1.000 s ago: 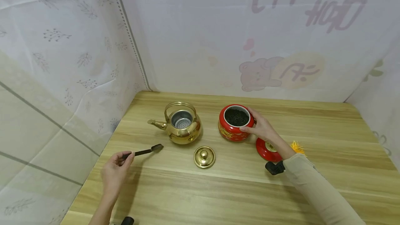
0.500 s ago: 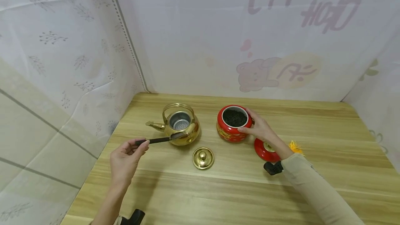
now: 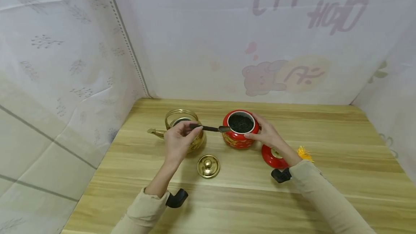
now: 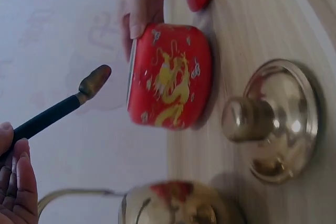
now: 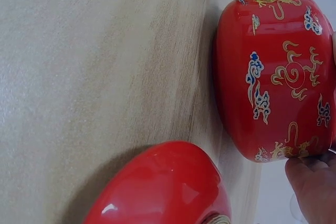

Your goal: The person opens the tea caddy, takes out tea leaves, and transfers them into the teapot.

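Observation:
My left hand (image 3: 177, 140) pinches the dark handle of a small scoop (image 3: 211, 128) between thumb and fingers. The scoop's metal head overlaps the left rim of a red jar (image 3: 238, 142) in the head view; the left wrist view has it in the air beside the jar's mouth. Dark loose tea leaves (image 3: 240, 122) fill much of the jar. Golden dragons decorate its side (image 4: 173, 77). My right hand (image 3: 268, 133) grips the jar at its right, thumb near the front rim. Behind the left hand stands a gold teapot (image 3: 198, 143), its opening partly covered.
In front of the teapot lies its gold knobbed lid (image 3: 208, 166). The jar's red lid (image 3: 271, 159) rests under the right forearm, by a yellow tassel (image 3: 303, 153). Each wrist carries a black camera mount (image 3: 177, 198). Patterned cloth (image 3: 195, 46) hangs behind the wooden table (image 3: 227, 205).
My left hand has carried the scoop rightward and up, from the table's left side, across the teapot, to the jar's rim. The right hand keeps its grip on the jar.

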`<state>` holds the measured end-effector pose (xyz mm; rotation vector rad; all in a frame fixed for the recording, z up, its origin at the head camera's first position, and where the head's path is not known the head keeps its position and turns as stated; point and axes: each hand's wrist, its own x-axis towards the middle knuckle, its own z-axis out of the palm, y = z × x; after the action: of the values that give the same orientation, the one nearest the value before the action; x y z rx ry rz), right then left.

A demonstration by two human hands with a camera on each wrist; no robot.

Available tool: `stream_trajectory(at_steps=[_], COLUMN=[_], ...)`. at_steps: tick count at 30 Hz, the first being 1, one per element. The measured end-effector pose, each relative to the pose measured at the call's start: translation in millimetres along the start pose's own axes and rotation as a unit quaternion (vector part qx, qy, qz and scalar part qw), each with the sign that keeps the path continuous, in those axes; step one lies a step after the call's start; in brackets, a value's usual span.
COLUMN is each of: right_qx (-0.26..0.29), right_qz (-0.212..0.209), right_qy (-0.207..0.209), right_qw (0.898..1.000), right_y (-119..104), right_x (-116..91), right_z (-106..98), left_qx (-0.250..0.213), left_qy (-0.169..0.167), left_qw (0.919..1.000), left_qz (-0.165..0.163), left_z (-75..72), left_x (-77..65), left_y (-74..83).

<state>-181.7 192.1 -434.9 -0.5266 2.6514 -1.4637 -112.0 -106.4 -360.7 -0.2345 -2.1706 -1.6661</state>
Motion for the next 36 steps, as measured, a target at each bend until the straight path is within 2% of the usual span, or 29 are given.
stream_trajectory(at_steps=[5,12,20,27,36], right_qx=[-0.004,0.000,0.001,0.007,0.012], right_qz=[0.005,0.005,0.006,0.011,0.013], right_qy=[0.002,0.010,0.011,0.008,0.008], right_qw=[1.000,1.000,1.000,1.000,1.000], right_y=[0.1,0.8,1.5,1.8,4.9], right_x=[0.9,1.0,0.4,-0.7,1.3], right_z=[2.5,4.5,4.9,3.8,3.5], left_qx=[0.060,0.089,0.118,0.159,0.148], left_qy=[-0.009,-0.020,-0.050,-0.076,-0.122], left_qw=[0.9971,0.9944,0.9907,0.9832,0.9810], left_qz=[0.045,0.054,0.045,0.045,0.032], left_z=[27.9,51.4,64.2,70.9,82.6], left_x=[15.1,28.0,35.7,40.1,43.7], left_y=[-5.0,-14.8,-19.0,-20.2,-24.6])
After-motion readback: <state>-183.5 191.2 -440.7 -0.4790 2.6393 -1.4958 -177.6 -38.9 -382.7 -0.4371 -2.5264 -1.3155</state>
